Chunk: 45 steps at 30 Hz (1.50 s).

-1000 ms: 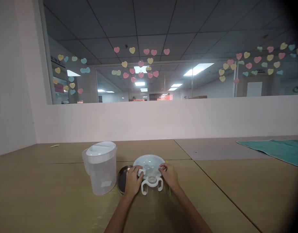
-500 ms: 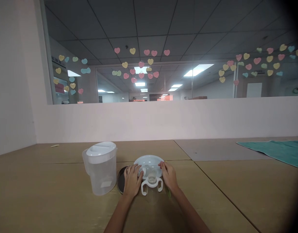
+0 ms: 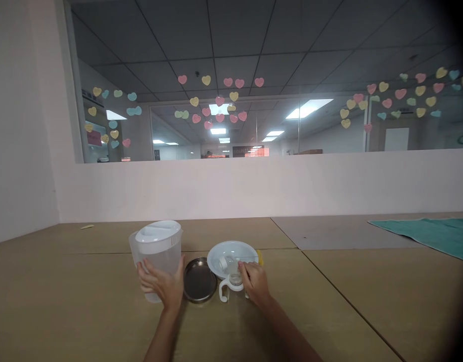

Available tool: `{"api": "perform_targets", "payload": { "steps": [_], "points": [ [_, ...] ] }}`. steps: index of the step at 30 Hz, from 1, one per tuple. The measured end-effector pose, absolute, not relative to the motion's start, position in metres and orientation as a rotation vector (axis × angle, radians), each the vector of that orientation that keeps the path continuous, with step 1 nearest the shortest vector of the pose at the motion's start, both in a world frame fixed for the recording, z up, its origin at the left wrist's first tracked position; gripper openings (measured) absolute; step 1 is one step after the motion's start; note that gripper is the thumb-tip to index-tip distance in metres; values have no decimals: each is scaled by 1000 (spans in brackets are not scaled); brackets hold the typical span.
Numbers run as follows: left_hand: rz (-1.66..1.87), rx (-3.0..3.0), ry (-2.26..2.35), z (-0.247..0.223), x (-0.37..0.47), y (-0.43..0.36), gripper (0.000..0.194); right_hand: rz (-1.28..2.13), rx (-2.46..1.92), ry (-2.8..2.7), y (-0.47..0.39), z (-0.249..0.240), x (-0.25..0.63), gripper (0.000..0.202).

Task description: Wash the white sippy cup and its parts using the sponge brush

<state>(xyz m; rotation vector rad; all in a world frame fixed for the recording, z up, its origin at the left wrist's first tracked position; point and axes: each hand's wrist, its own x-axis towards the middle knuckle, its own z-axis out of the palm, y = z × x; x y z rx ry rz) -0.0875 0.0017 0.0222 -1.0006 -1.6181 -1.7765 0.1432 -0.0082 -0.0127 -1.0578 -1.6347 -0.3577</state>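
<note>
My left hand is spread against the front of a lidded translucent pitcher, thumb on its right side. My right hand is closed, its fingertips pinched above a clear bottle with a white two-handled collar; what they hold, if anything, is too small to make out. Behind the bottle is a white oval bowl with a small white-capped clear item in it. A round dark metal dish lies between the pitcher and the bottle.
Something yellow shows at the bowl's right edge. A teal cloth lies at the far right of the table. A small pale piece lies at the back left. A wall with a window stands behind.
My left hand has moved left from the bowl and metal dish onto the pitcher, uncovering the dish. My right hand has shifted left and slightly down, over the bottle. The yellow thing now shows beside the bowl.
</note>
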Motion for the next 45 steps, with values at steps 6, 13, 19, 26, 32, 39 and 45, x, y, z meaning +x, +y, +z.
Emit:
{"api": "perform_targets", "payload": {
  "steps": [6,13,19,26,32,39,45],
  "points": [
    [-1859,-1043,-1798,13,-99,7,108,-381,-1096,-1651,-5,-18,145,49],
    [-1836,-975,-1837,9,-105,12,113,-394,-1077,-1646,-4,-19,144,47],
    [-1602,-1123,-1620,14,-100,2,93,-359,-1082,-1637,-5,-18,144,46],
    [-1461,-1241,-1455,11,-96,2,67,-399,-1089,-1641,-5,-17,145,46],
    [-1469,-1259,-1400,8,-103,5,58,-412,-1083,-1634,-4,-18,145,46],
    [-1453,-1305,-1312,6,-110,6,49,-409,-1111,-1628,-4,-20,145,48],
    [-1468,-1356,-1321,3,-111,6,49,-396,-1112,-1625,-4,-21,145,48]
  ]
}}
